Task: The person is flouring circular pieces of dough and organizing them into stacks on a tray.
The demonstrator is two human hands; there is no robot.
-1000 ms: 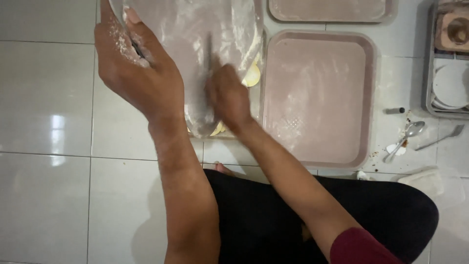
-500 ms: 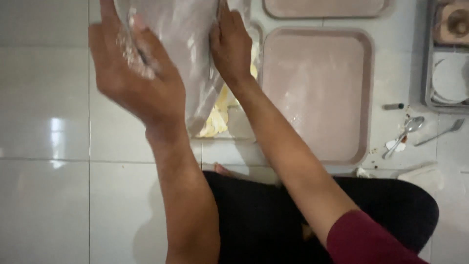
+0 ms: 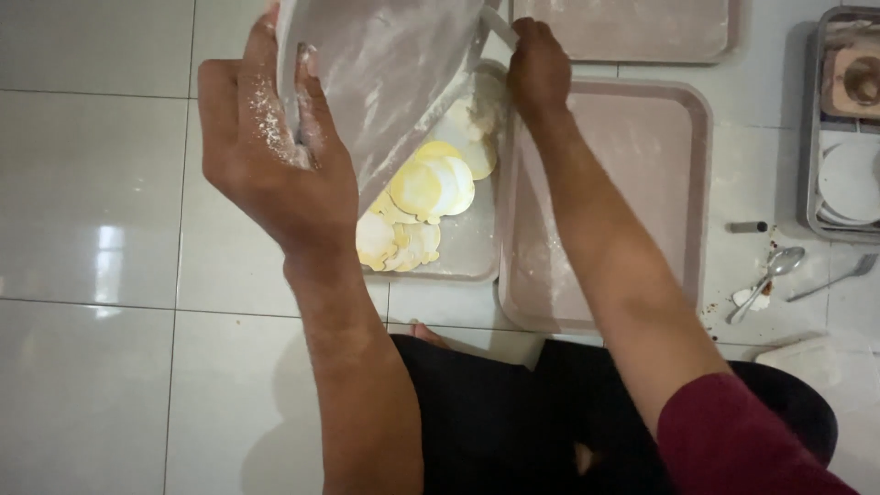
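Observation:
My left hand [image 3: 275,160], dusted with flour, grips the near edge of a floured plastic sheet [image 3: 390,73] that is lifted and tilted above a tray. My right hand [image 3: 539,69] holds the sheet's far right edge. Under the raised sheet, several flat round yellow and white dough pieces [image 3: 422,206] lie overlapping on a grey tray [image 3: 467,252] on the tiled floor.
A pink tray [image 3: 642,202] dusted with flour lies to the right, another pink tray [image 3: 632,27] at the top. At far right stands a metal rack [image 3: 839,128] with white plates, and a spoon [image 3: 765,280] and fork [image 3: 830,280] lie on the floor.
Both hands have lifted the plastic sheet up off the tray. The yellow dough pieces beneath, mostly covered before, now show.

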